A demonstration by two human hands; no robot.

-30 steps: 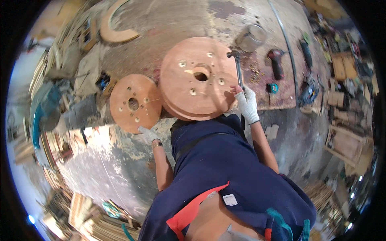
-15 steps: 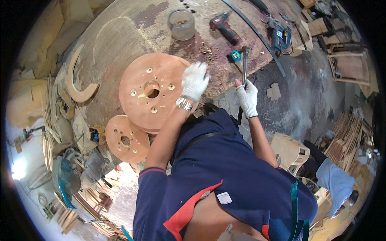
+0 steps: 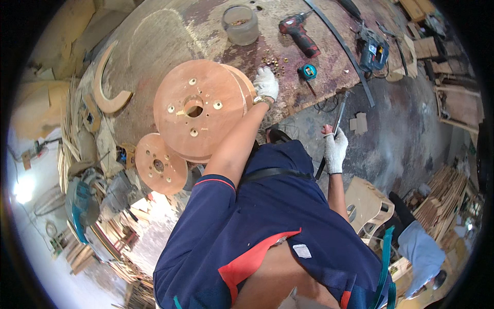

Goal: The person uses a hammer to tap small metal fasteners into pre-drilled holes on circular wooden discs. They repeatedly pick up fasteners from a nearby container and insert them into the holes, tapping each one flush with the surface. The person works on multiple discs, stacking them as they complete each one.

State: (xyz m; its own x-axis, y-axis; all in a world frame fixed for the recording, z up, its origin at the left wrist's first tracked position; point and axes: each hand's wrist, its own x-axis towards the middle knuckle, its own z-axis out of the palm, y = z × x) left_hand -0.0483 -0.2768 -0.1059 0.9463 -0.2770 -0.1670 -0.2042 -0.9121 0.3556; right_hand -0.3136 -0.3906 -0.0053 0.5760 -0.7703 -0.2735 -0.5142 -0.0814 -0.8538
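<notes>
My left hand [image 3: 266,83], in a white knit glove, reaches over the worn table at the near edge of a scatter of small brass-coloured metal fittings [image 3: 278,63]. Its fingers are curled together and pointed down; what lies between them is hidden. Beside that wrist stands a thick round wooden disc piece [image 3: 172,85] with a centre hole and several smaller holes holding metal inserts. My right hand [image 3: 335,150], gloved with bare fingertips, is closed around a hammer [image 3: 339,114] with a metal shaft and dark grip, held past the table's edge above the floor.
On the table are a clear jar [image 3: 240,32], a red-black cordless drill [image 3: 301,36], a teal tape measure [image 3: 307,72], a jigsaw [image 3: 372,50] and a curved wooden piece [image 3: 105,98]. A smaller wooden disc [image 3: 167,175] sits nearer. Another person [image 3: 419,252] bends at the lower right.
My left hand has moved from the large disc's edge rightward to the brass fittings. My right hand has shifted right and lowered the hammer away from the tabletop, beside the tape measure.
</notes>
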